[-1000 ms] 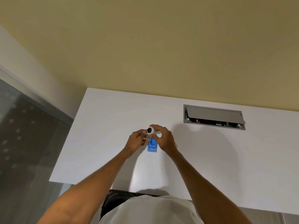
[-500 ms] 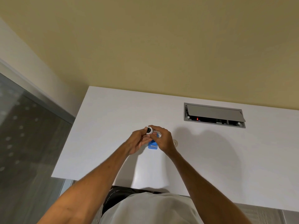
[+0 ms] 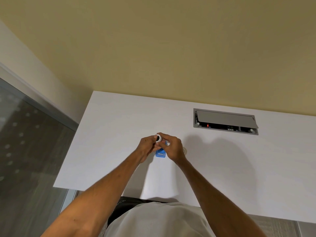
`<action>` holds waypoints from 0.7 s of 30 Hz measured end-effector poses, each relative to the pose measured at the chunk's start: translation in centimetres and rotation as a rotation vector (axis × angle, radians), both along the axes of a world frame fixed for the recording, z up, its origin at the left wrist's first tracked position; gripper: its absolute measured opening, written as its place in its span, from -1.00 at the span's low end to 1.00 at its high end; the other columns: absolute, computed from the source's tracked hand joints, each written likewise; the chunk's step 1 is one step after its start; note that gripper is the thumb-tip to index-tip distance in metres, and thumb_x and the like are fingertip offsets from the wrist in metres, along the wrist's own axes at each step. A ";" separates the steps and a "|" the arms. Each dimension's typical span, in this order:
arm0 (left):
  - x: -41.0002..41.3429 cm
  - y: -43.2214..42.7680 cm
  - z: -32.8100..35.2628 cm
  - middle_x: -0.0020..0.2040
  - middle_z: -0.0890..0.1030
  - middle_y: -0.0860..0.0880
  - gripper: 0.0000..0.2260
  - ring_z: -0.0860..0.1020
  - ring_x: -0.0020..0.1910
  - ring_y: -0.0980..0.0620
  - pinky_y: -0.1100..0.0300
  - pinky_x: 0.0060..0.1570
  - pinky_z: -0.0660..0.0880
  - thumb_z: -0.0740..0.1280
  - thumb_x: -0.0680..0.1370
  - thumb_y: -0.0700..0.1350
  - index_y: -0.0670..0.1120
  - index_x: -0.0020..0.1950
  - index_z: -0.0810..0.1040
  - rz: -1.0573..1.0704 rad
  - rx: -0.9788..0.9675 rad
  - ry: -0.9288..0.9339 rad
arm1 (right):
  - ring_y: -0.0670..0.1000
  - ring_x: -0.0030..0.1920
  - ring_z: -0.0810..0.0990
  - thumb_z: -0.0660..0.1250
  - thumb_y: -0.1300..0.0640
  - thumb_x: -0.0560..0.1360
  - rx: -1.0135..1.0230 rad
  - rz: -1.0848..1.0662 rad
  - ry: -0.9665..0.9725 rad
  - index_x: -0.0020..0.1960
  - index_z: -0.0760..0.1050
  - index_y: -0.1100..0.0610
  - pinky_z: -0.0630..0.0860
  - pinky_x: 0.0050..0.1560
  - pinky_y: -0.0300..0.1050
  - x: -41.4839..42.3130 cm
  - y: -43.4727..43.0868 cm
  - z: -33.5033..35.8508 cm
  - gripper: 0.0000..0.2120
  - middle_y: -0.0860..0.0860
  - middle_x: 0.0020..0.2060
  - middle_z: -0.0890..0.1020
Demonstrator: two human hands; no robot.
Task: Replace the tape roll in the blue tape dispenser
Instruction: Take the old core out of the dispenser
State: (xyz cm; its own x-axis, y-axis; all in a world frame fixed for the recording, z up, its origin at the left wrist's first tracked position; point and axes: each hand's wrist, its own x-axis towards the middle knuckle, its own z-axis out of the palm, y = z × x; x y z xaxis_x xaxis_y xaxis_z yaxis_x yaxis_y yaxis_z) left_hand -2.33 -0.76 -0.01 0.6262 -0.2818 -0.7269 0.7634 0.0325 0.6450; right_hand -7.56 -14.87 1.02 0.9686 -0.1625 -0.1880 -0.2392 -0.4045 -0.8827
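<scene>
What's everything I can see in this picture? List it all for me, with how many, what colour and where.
Flat white desk top: one, white, fills the middle, against the wall.
Small blue plastic tape dispenser: one, blue, mid-desk, between the two hands.
Small white tape roll with dark centre: one, white, pinched at the fingertips above the dispenser.
Pale ring-shaped object: one, whitish, on the desk just right of the right hand; too small to identify.
Grey rectangular cable hatch: one, grey, lid raised, set into the desk's far right.
Yellow painted wall: one, behind the desk.
Grey glass panel: one, at left.
Left hand: one, gripping the roll.
Right hand: one, also on it.
</scene>
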 end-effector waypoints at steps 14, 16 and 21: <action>-0.5 0.9 -0.2 0.36 0.65 -0.31 -0.62 0.60 0.44 -0.23 0.09 0.31 0.63 0.12 0.78 -0.13 -0.33 0.47 0.52 0.015 -0.115 0.121 | 0.14 0.27 0.61 0.37 0.40 0.57 -0.087 0.102 0.066 0.33 0.61 0.25 0.55 0.38 0.00 0.6 0.7 -0.1 -0.66 0.15 0.22 0.67; -0.5 0.8 -0.3 0.37 0.65 -0.31 -0.58 0.63 0.41 -0.23 0.13 0.24 0.65 0.05 0.80 -0.09 -0.33 0.47 0.51 0.000 -0.100 0.128 | 0.13 0.24 0.63 0.40 0.33 0.59 -0.102 0.097 0.065 0.29 0.63 0.25 0.58 0.34 0.01 0.8 0.8 -0.2 -0.73 0.14 0.18 0.68; 0.2 0.5 -0.1 0.32 0.68 -0.28 -0.42 0.68 0.24 -0.18 -0.05 0.44 0.56 0.04 0.78 0.17 -0.26 0.40 0.59 -0.086 -0.066 0.098 | 0.09 0.18 0.64 0.38 0.31 0.59 -0.133 0.063 0.115 0.26 0.63 0.22 0.57 0.24 -0.10 1.3 1.0 -0.3 -0.75 0.11 0.14 0.67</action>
